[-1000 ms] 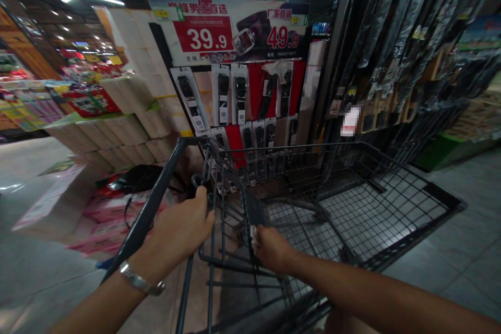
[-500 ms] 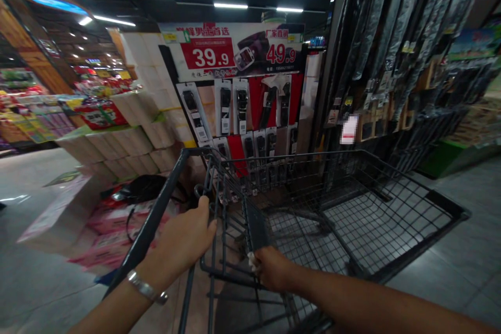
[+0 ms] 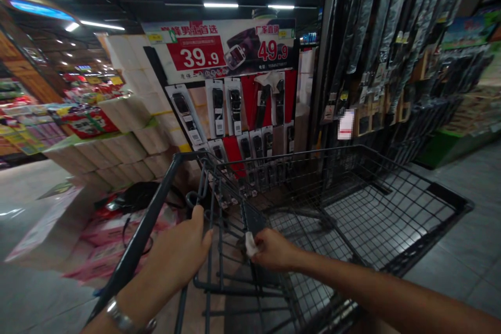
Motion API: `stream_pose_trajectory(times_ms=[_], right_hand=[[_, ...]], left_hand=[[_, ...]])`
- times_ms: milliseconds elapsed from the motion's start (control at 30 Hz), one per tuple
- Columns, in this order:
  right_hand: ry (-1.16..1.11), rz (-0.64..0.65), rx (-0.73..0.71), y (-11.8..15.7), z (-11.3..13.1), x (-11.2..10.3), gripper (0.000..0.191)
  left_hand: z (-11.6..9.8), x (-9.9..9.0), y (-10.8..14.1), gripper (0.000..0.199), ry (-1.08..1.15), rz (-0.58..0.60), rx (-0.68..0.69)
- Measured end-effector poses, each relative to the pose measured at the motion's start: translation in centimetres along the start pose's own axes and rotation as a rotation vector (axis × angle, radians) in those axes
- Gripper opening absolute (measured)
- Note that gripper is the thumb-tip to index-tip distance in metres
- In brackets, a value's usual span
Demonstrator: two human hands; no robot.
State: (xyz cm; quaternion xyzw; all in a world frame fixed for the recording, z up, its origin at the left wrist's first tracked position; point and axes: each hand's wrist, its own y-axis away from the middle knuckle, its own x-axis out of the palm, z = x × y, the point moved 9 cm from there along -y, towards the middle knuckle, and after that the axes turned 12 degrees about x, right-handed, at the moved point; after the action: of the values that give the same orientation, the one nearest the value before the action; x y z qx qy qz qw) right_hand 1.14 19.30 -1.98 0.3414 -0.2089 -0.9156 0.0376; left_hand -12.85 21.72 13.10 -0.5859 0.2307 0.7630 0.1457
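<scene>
A dark grey wire shopping cart (image 3: pixel 348 150) stretches across the view with its handle side at the left. My left hand (image 3: pixel 182 242), a silver bracelet at its wrist, is closed around the bars of the cart's folding seat frame, with most of its fingers hidden beneath. A crumpled white cloth or tissue (image 3: pixel 250 244) is pinched in my right hand (image 3: pixel 274 250). It touches the edge of the dark seat panel (image 3: pixel 255 216) inside the cart.
Behind the cart stands a rack of packaged belts (image 3: pixel 234 104) under a price sign (image 3: pixel 219 47). More belts (image 3: pixel 360 15) hang at the right. Stacked paper packs (image 3: pixel 121 148) and pink-and-white packages (image 3: pixel 105 237) are at the left.
My right hand has moved up a little along the seat panel with the white cloth or tissue. My left hand stays on the seat frame, and the view has shifted slightly.
</scene>
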Motion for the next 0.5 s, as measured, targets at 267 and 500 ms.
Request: stream_pose_trajectory(times_ms=[267,500], right_hand=[[0.318,0.172,-0.132,-2.2,-1.6,4.3,0.022],[0.486,0.275,0.117,-3.0,-7.1,6.9,0.013]], left_hand=[[0.5,0.8,-0.1,0.029,0.071,0.034,-0.011],[1.5,1.6,-0.6,0.029,0.129,-0.069,-0.009]])
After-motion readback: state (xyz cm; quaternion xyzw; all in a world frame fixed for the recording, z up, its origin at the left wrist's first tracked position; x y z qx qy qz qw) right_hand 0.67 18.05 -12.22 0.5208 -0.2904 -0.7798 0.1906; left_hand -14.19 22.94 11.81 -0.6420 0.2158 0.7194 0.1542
